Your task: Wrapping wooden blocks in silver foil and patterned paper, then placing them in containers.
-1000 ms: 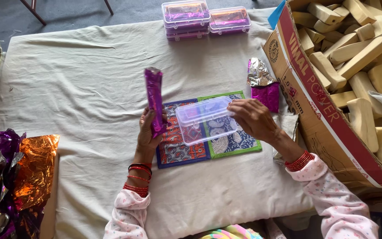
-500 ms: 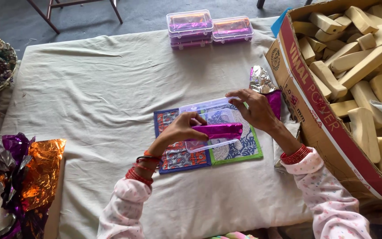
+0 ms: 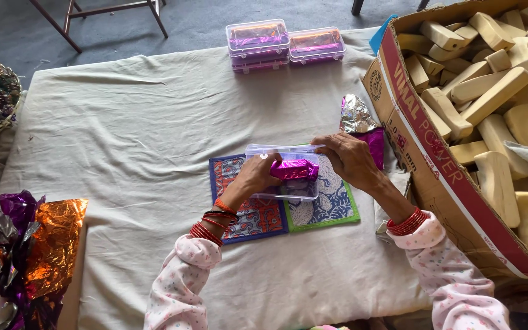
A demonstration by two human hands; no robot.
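Head view: left hand (image 3: 256, 176) pinches one crinkly purple foil bar (image 3: 294, 168) inside one clear plastic box (image 3: 282, 172); right hand (image 3: 348, 157) grips the box's far edge, above two patterned mats (image 3: 325, 208)

Clear glossy plastic box (image 3: 283, 174), shiny purple foil bar (image 3: 294, 168), matt creased cloth (image 3: 123, 134), cardboard carton (image 3: 435, 153)

Cloth-covered table (image 3: 123, 122), patterned mat (image 3: 258, 217) at centre, filled clear boxes (image 3: 285, 44) at far edge, foil sheets (image 3: 357, 116)
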